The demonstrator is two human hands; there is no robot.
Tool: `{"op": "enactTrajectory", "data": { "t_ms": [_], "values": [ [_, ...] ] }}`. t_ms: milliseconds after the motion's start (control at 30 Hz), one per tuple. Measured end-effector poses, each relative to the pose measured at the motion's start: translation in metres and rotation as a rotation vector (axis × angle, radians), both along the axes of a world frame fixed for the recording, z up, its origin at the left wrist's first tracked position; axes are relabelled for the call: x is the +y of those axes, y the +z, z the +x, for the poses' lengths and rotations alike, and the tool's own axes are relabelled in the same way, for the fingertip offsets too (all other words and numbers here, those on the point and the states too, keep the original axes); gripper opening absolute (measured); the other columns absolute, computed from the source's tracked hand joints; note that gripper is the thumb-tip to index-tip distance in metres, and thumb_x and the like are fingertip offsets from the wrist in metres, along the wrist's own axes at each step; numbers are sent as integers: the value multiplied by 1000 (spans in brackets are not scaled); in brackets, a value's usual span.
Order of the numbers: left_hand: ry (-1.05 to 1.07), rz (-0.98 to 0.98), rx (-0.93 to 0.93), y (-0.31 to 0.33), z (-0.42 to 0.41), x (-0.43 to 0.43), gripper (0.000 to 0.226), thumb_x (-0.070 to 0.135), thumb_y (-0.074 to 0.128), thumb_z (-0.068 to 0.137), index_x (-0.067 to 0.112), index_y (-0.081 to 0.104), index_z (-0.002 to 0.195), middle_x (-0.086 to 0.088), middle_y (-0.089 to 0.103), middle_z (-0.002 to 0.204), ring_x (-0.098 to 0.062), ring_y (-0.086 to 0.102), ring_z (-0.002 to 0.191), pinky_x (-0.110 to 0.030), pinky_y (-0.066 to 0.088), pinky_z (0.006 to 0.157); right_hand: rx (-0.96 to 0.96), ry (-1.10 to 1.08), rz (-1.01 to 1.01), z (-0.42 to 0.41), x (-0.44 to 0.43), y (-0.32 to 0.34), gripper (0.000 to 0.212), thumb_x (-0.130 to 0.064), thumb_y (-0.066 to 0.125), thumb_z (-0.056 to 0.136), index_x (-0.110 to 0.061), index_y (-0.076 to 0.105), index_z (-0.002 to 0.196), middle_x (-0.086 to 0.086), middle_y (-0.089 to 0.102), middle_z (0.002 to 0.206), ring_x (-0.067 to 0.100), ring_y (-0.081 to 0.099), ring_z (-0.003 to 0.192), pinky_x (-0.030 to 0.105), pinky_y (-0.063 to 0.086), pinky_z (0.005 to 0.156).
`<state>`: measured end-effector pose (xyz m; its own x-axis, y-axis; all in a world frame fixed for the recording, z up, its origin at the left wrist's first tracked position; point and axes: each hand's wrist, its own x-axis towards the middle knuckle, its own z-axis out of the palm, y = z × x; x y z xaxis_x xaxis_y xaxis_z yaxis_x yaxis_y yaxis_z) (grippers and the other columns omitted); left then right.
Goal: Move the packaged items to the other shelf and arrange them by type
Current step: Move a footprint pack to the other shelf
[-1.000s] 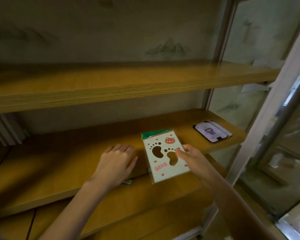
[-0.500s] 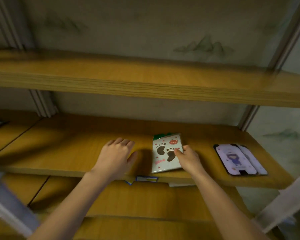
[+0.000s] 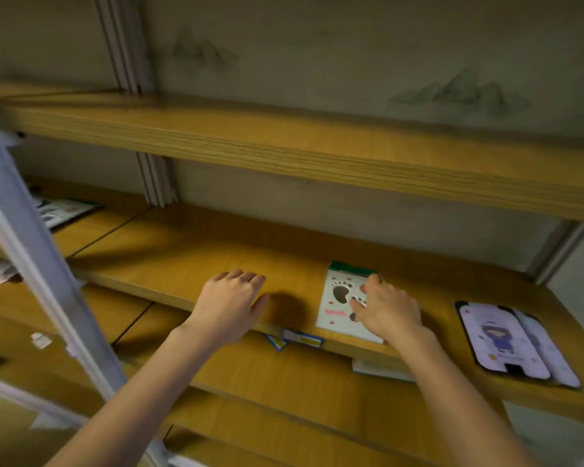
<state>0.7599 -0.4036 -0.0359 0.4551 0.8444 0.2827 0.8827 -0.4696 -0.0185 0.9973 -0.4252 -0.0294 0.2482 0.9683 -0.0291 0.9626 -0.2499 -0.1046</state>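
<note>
Paw-print packet (image 3: 339, 306) lies flat on the middle shelf (image 3: 182, 261), set apart left of the purple card packs (image 3: 506, 342) — sorting by type, I'd say. Right hand (image 3: 385, 308) presses it, fingers spread; left hand (image 3: 230, 305), further left, rests empty, loosely curled.

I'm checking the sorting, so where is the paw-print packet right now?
In the head view, the paw-print packet lies flat near the front edge of the middle shelf, under the right hand, with the purple packets further right.

No legible text on any package (image 3: 343, 306)
</note>
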Motion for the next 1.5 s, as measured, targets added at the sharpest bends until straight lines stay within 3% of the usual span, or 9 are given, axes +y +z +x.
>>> {"op": "enactTrajectory", "data": {
  "t_ms": [167,367,467,600,733,933,1200,1500],
  "values": [
    [75,-56,-11,-3,-36,-13,43,38,38,97,15,47,132,-3,58,127,-24,52,117,-37,43,97,87,319,-96,-52,7,22,36,-48,39,95,-24,49,120,-1,60,116,21,56,105,36,44,83],
    [264,18,3,5,-98,-39,43,41,36,88,17,66,107,3,71,97,-18,66,90,-31,53,77,104,627,-50,-136,10,38,36,-46,39,96,-27,49,125,-5,58,121,19,54,111,38,45,93],
    [332,-7,-18,9,-132,-50,49,43,27,88,18,63,111,3,70,101,-18,64,95,-33,52,81,120,760,-20,-177,11,42,33,-43,39,97,-27,49,124,-7,58,119,15,54,109,34,46,90],
    [431,13,-32,11,-192,-55,37,39,38,92,17,61,111,1,68,104,-20,62,100,-35,48,84,141,886,7,-240,21,51,28,-39,39,98,-28,50,121,-8,57,119,13,54,108,32,46,89],
    [512,29,5,16,-254,-52,47,42,29,89,16,63,109,-1,70,101,-22,64,94,-33,51,78,158,924,70,-307,32,53,25,-38,39,98,-28,52,117,-9,59,117,14,55,107,32,47,88],
    [509,13,-16,18,-357,-40,41,38,37,95,17,49,128,-1,59,125,-21,53,115,-34,41,95,222,912,77,-417,45,46,27,-38,44,96,-28,51,120,-8,61,117,14,58,105,35,51,88],
    [490,13,-10,11,-481,-20,41,42,35,95,21,49,128,3,59,125,-15,53,115,-30,41,95,295,892,74,-545,73,34,30,-35,46,96,-26,53,123,-7,60,117,13,57,102,32,49,88],
    [476,-3,-36,5,-560,42,41,40,39,95,17,50,127,-1,62,121,-20,56,111,-34,45,92,255,829,79,-625,136,27,28,-33,48,95,-26,53,122,-6,60,116,11,57,101,26,50,84]
  ]
}}
